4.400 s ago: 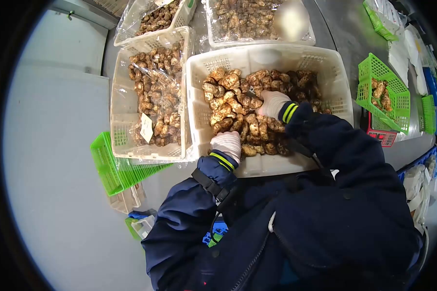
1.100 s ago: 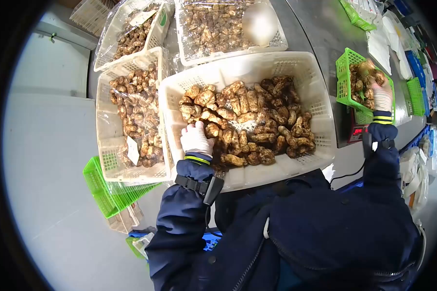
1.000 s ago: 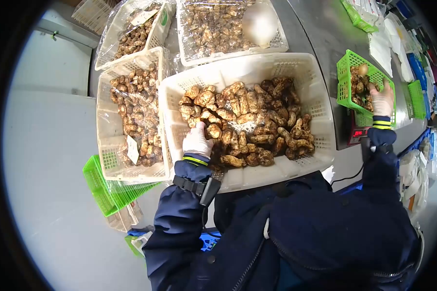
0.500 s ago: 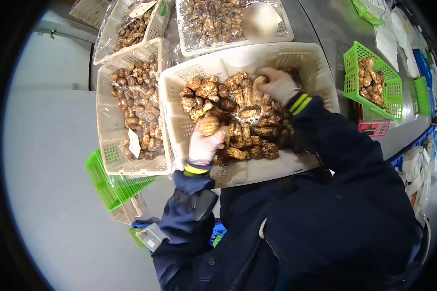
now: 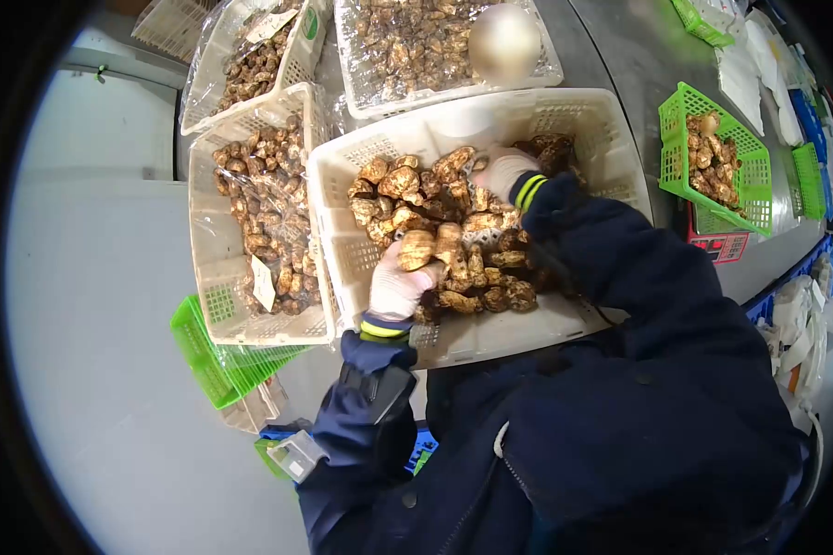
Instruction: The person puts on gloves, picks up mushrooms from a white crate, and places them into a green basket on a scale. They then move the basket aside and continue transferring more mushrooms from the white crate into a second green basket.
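Observation:
A large white perforated crate point(image 5: 370, 328) holds many brown, speckled mushrooms point(image 5: 400, 183). Over its left part, my left hand point(image 5: 400, 284) is closed around a thick mushroom point(image 5: 416, 250), with its fingertips beside other mushrooms. My right hand point(image 5: 504, 172) reaches down among the mushrooms near the middle of the crate's far side. Its fingers are bent and partly hidden, and whether they grip a mushroom cannot be made out.
Film-covered white crates of mushrooms stand at the left point(image 5: 215, 319), upper left point(image 5: 199, 106) and top point(image 5: 366, 109). A green basket point(image 5: 761, 176) of mushrooms is at the right, by a red device point(image 5: 724, 248). Green baskets point(image 5: 215, 379) lie lower left.
My right hand has moved left and slightly down among the mushrooms; the mushroom earlier at its fingertips no longer shows clearly. My left hand has shifted slightly right, still holding its mushroom.

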Demonstrator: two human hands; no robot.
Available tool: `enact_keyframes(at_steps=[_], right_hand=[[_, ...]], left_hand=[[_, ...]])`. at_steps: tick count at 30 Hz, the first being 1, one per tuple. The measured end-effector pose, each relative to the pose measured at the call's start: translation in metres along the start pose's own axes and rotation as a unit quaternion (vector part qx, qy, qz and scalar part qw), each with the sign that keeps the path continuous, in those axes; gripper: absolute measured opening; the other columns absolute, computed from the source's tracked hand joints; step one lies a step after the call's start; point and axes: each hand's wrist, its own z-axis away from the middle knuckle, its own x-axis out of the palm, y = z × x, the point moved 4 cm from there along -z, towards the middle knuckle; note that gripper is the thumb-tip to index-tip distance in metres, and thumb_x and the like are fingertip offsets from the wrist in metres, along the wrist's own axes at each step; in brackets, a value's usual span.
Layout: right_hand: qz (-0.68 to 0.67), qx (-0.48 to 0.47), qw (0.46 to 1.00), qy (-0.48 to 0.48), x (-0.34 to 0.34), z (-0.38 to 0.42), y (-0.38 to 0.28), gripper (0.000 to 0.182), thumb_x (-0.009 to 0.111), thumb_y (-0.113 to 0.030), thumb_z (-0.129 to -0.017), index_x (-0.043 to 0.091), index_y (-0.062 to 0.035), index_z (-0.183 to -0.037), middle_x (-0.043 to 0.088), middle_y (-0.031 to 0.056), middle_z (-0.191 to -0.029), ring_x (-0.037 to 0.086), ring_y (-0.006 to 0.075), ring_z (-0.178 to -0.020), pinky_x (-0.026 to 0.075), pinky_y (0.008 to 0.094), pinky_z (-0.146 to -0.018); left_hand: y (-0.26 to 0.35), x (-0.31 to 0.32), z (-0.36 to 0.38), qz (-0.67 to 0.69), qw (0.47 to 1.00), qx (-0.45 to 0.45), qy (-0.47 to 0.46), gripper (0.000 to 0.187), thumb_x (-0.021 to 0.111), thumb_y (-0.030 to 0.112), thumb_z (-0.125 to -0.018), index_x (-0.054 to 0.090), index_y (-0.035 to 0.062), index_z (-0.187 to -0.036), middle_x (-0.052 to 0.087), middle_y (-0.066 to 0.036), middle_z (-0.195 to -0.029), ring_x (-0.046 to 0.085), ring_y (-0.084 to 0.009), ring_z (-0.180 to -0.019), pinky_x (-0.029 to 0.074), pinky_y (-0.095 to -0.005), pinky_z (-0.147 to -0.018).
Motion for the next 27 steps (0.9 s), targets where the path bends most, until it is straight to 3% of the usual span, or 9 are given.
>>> enact_keyframes(at_steps=[6,14,16,17,21,22,23,24,27], right_hand=[[0.000,0.010,0.999,0.052,0.021,-0.004,-0.019,0.038,0.067,-0.033,-0.076,0.067,-0.0068,-0.104,0.067,0.0184,-0.101,0.065,0.0319,-0.094,0.052,0.0420,-0.079],[-0.237,-0.115,0.931,0.254,-0.107,0.136,0.076,0.055,0.069,-0.045,-0.074,0.059,-0.0039,-0.110,0.064,0.0181,-0.101,0.063,0.0310,-0.091,0.050,0.0396,-0.084],[-0.487,-0.093,0.846,0.194,-0.149,0.169,0.151,0.043,0.069,-0.033,-0.079,0.058,-0.0032,-0.107,0.065,0.0150,-0.097,0.063,0.0252,-0.086,0.052,0.0356,-0.078],[-0.353,-0.121,0.851,0.369,-0.158,0.150,0.218,0.033,0.068,-0.023,-0.081,0.059,-0.0024,-0.105,0.066,0.0118,-0.091,0.064,0.0222,-0.079,0.053,0.0328,-0.072],[-0.363,0.127,0.815,0.433,-0.214,0.200,0.341,0.055,0.067,-0.035,-0.082,0.055,-0.0016,-0.124,0.066,0.0120,-0.100,0.062,0.0186,-0.088,0.048,0.0291,-0.079],[-0.311,0.132,0.824,0.455,-0.211,0.182,0.392,0.060,0.066,-0.040,-0.082,0.053,-0.0011,-0.127,0.063,0.0135,-0.107,0.060,0.0178,-0.094,0.048,0.0294,-0.081],[-0.297,0.138,0.823,0.464,-0.213,0.180,0.421,0.061,0.066,-0.039,-0.083,0.052,-0.0009,-0.128,0.062,0.0136,-0.110,0.059,0.0176,-0.096,0.047,0.0288,-0.082],[-0.283,0.144,0.822,0.472,-0.218,0.184,0.429,0.062,0.066,-0.039,-0.083,0.051,-0.0008,-0.129,0.061,0.0138,-0.112,0.058,0.0175,-0.099,0.046,0.0281,-0.083],[-0.417,0.099,0.744,0.512,-0.225,0.219,0.427,0.050,0.063,-0.029,-0.086,0.053,-0.0020,-0.128,0.062,0.0094,-0.111,0.057,0.0166,-0.097,0.046,0.0274,-0.083]], left_hand=[[0.001,-0.007,0.037,0.409,0.906,-0.066,-0.086,0.051,0.070,0.008,-0.077,0.049,0.0017,-0.123,0.062,-0.012,-0.107,0.064,-0.0239,-0.092,0.057,-0.0378,-0.074],[0.035,0.065,0.020,0.268,0.951,-0.139,-0.069,0.056,0.077,0.016,-0.074,0.051,0.0099,-0.123,0.062,-0.002,-0.108,0.062,-0.0188,-0.089,0.055,-0.0335,-0.071],[0.055,0.118,-0.008,0.262,0.938,-0.140,-0.180,0.058,0.075,0.014,-0.075,0.048,0.0069,-0.126,0.061,-0.005,-0.109,0.062,-0.0185,-0.089,0.054,-0.0308,-0.069],[0.074,0.154,-0.019,0.249,0.929,-0.154,-0.226,0.060,0.071,0.010,-0.074,0.045,0.0054,-0.128,0.059,-0.006,-0.110,0.060,-0.0176,-0.088,0.049,-0.0253,-0.067],[0.082,0.293,-0.097,0.294,0.823,-0.163,-0.458,0.039,0.061,0.006,-0.085,0.045,0.0048,-0.120,0.056,-0.007,-0.100,0.060,-0.0179,-0.084,0.051,-0.0274,-0.065],[0.093,0.319,-0.100,0.253,0.894,-0.154,-0.336,0.039,0.060,0.008,-0.086,0.044,0.0041,-0.122,0.056,-0.008,-0.101,0.060,-0.0202,-0.095,0.054,-0.0311,-0.073],[0.088,0.341,-0.121,0.035,0.930,0.049,-0.361,0.042,0.059,0.009,-0.087,0.043,0.0023,-0.125,0.057,-0.008,-0.108,0.057,-0.0218,-0.105,0.053,-0.0342,-0.084],[0.094,0.364,-0.124,0.270,0.881,-0.109,-0.374,0.046,0.059,0.012,-0.089,0.040,0.0003,-0.129,0.053,-0.009,-0.119,0.054,-0.0214,-0.110,0.049,-0.0358,-0.089],[0.097,0.373,-0.114,0.225,0.912,-0.092,-0.331,0.049,0.056,0.015,-0.091,0.037,-0.0008,-0.134,0.052,-0.010,-0.122,0.054,-0.0210,-0.111,0.045,-0.0380,-0.094]])
